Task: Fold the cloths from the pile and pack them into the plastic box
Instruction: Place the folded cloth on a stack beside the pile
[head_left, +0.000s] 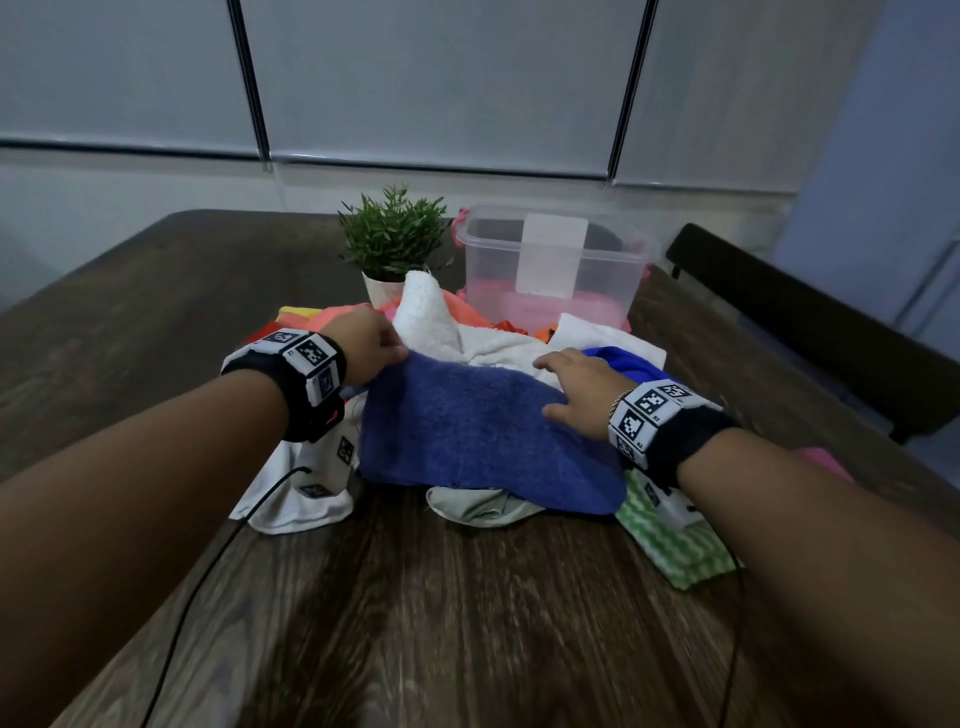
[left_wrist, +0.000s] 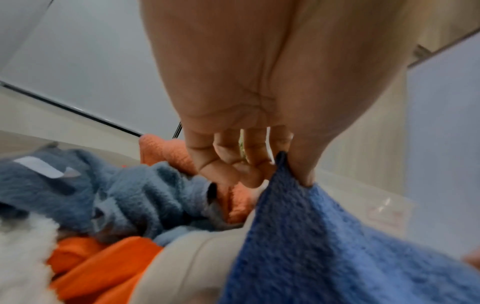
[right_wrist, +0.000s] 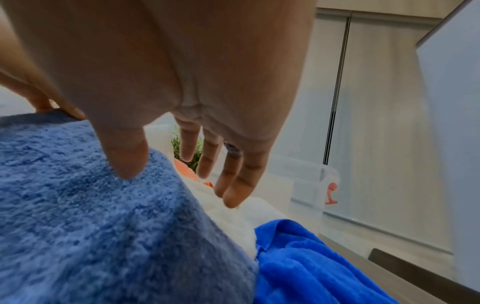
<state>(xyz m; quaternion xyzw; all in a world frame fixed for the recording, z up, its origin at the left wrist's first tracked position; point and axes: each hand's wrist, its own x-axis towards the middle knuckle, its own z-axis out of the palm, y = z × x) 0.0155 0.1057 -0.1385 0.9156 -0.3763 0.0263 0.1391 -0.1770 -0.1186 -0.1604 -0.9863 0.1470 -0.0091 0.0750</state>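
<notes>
A dark blue towel (head_left: 483, 431) lies folded over on top of the cloth pile (head_left: 467, 338) in the middle of the table. My left hand (head_left: 366, 343) pinches its far left corner between thumb and forefinger; in the left wrist view the towel (left_wrist: 337, 246) hangs from that pinch of my left hand (left_wrist: 283, 162). My right hand (head_left: 576, 389) lies with straight, spread fingers over the towel's far right edge; in the right wrist view the thumb of my right hand (right_wrist: 155, 160) presses the towel (right_wrist: 91, 205). The clear plastic box (head_left: 550, 265) stands behind the pile.
A small potted plant (head_left: 392, 239) stands left of the box. White (head_left: 431, 322), orange, bright blue (right_wrist: 311, 267) and green-striped (head_left: 670, 535) cloths lie around the towel. A dark chair (head_left: 810, 322) stands at the table's right edge. Bare wood tabletop (head_left: 415, 623) shows nearest me.
</notes>
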